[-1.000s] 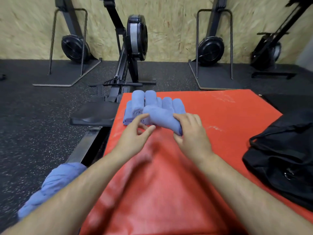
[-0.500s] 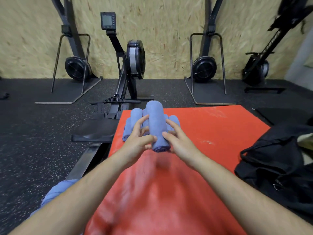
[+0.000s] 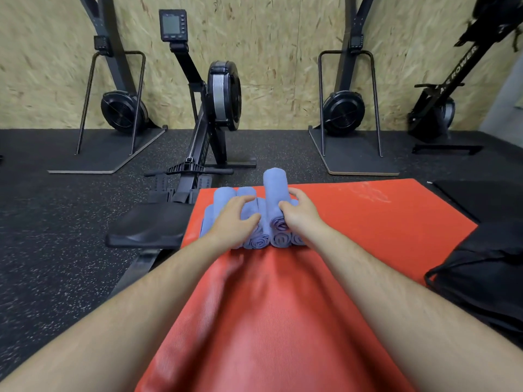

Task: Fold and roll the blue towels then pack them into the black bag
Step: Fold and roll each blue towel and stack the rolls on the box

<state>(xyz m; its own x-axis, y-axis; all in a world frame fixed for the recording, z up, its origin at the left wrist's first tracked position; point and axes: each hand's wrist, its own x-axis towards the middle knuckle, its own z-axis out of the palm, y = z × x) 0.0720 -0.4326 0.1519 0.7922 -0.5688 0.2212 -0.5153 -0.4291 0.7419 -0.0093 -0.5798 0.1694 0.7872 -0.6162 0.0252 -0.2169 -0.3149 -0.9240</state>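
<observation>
the rolled towels [image 3: 256,240] lie side by side, stacked at the far left of the counter [image 3: 353,222]. the top roll [image 3: 275,188] lies on them, gripped by the right hand [image 3: 302,215]. the left hand [image 3: 235,219] rests on the rolls beside it. the bag [image 3: 481,267] sits at the counter's right edge. the rowing machine [image 3: 218,108] stands behind.

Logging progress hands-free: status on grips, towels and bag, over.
Left grip rests on towel pile. Right grip holds top roll. Black bag at right; only red mat between.

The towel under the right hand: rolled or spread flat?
Rolled. The towel is a tight cylinder with a spiral end showing; the right hand grips it atop the other rolls.
</observation>
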